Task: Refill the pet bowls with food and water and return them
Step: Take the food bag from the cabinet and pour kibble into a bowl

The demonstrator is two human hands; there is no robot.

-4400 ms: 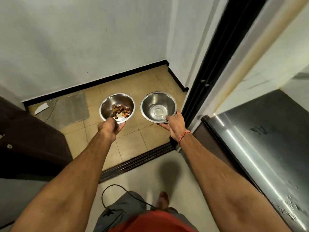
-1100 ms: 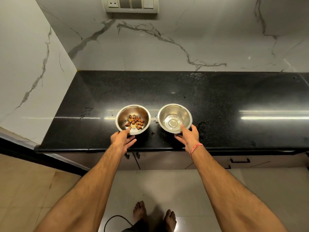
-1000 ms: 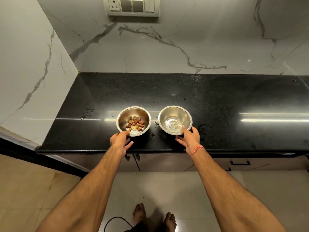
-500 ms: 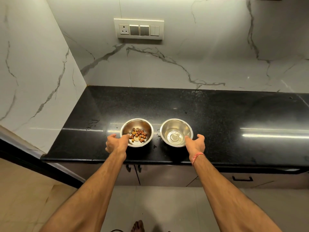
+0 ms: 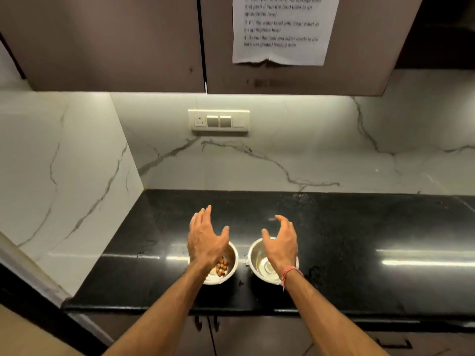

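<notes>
Two steel bowls stand side by side on the black bench, near its front edge: the food bowl with brown kibble at 9 o'clock of the water bowl. Both hands are raised above them, not touching. The left hand and right hand have released fingers, spread and loosely bent, holding nothing.

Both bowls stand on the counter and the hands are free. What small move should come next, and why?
Probably reach up to the cabinet door. Both the left hand and the right hand are raised, open and empty; the food bowl holds only a few pellets, and no food container is visible on the counter.
</notes>
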